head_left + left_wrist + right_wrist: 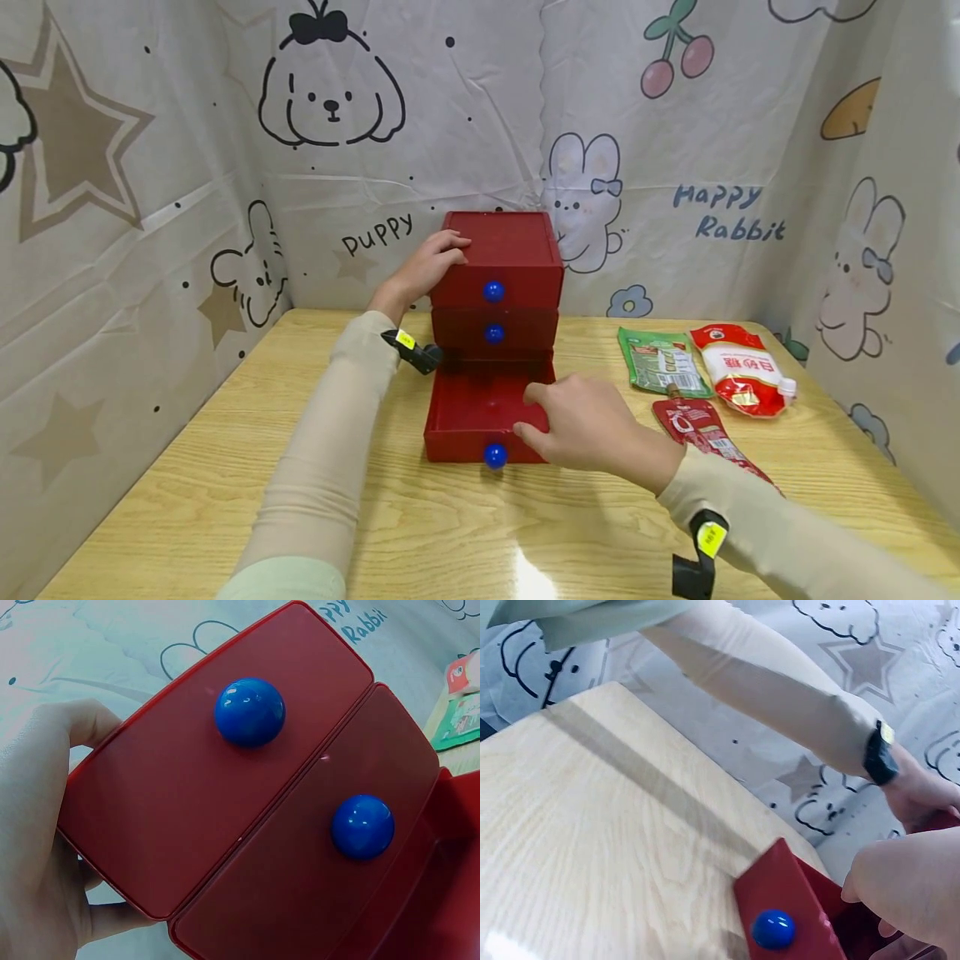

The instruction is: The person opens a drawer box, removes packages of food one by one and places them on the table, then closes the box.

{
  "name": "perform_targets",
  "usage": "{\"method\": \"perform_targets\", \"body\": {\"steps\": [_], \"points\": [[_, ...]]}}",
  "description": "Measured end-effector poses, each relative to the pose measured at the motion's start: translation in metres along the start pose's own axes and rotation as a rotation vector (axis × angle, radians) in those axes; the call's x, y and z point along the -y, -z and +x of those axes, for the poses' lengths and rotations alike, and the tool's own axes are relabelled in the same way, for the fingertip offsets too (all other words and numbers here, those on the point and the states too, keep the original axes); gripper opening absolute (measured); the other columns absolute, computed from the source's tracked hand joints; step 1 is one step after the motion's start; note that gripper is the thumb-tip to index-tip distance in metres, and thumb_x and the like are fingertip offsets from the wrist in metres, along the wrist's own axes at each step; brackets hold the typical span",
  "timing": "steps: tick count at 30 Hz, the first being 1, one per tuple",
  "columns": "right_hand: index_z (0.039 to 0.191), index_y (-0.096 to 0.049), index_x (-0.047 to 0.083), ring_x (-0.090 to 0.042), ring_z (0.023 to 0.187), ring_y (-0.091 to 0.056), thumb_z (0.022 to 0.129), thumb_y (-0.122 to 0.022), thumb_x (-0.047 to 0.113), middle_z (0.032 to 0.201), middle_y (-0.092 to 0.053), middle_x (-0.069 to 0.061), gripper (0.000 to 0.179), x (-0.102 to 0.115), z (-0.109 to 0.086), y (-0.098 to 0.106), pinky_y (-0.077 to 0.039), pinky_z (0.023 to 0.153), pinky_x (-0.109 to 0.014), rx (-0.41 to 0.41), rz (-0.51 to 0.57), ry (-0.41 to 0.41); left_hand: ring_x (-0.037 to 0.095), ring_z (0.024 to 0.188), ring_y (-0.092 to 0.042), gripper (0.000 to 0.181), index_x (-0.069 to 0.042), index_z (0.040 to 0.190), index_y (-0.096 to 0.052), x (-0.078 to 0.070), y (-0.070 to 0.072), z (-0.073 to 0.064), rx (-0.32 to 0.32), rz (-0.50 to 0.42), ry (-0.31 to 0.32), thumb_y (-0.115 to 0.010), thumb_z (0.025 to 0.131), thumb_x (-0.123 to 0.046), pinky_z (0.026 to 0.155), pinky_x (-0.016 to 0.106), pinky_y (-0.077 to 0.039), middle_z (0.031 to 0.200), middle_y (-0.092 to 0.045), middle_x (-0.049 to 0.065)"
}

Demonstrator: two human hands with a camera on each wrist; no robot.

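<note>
A red drawer box (504,237) with blue round knobs stands on the table. Its bottom drawer (480,446) is pulled out, and the inside floor that shows is bare. The top drawer (187,795) and middle drawer (292,862) are in. My left hand (425,267) holds the box by its upper left edge, some digits over the top and others along the side in the left wrist view. Over the right side of the bottom drawer hovers my right hand (588,421), thumb and forefinger apart, nothing seen between them; its other fingers are mostly hidden. The drawer's blue knob (772,929) sits left of it.
To the right lie a green packet (660,362), a red and white bag (742,367) and a red spouted pouch (705,429), the pouch partly behind my right wrist. A printed cloth (465,100) hangs behind and beside the wooden table (225,458).
</note>
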State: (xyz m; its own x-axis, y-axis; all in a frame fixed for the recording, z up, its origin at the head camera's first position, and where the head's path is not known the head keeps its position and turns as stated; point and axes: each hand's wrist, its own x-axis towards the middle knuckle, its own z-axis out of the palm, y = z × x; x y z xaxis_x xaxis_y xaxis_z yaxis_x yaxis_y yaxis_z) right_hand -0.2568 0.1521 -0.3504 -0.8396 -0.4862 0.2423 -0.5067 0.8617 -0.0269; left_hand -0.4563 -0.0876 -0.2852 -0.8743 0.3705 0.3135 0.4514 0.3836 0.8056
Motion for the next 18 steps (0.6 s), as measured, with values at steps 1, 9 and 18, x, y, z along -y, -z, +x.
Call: {"method": "perform_targets", "body": {"steps": [1,9,18], "points": [[0.109,-0.075,0.015,-0.017,0.069,-0.063,0.089,-0.075,0.047,0.079,-0.07,0.005,0.037,0.003,0.001,-0.001,-0.048,0.053,-0.031,0.005,-0.001,0.007,0.03,0.148,-0.029,0.047,0.003,0.143,-0.058,0.0,0.0,0.0,-0.001,-0.001,-0.002,-0.05,0.099,-0.014,0.119,0.043,-0.024,0.161,-0.035,0.014],[0.105,-0.074,0.018,-0.012,0.066,-0.061,0.09,-0.074,0.046,0.077,-0.066,0.01,0.032,0.02,0.005,-0.011,-0.046,0.051,-0.031,0.031,0.042,0.051,0.028,0.149,-0.027,0.048,0.003,0.144,-0.057,-0.002,0.001,-0.002,0.0,-0.009,0.011,-0.049,0.099,-0.015,0.12,0.042,-0.023,0.162,-0.033,0.012],[0.083,-0.068,0.018,-0.005,0.053,-0.048,0.09,-0.075,0.037,0.063,-0.053,0.013,0.021,0.034,0.004,-0.022,-0.04,0.045,-0.026,-0.013,0.142,0.16,0.029,0.148,-0.029,0.048,0.002,0.144,-0.057,-0.001,0.001,-0.002,0.0,0.003,0.01,-0.049,0.1,-0.015,0.119,0.042,-0.025,0.161,-0.035,0.012]]}}
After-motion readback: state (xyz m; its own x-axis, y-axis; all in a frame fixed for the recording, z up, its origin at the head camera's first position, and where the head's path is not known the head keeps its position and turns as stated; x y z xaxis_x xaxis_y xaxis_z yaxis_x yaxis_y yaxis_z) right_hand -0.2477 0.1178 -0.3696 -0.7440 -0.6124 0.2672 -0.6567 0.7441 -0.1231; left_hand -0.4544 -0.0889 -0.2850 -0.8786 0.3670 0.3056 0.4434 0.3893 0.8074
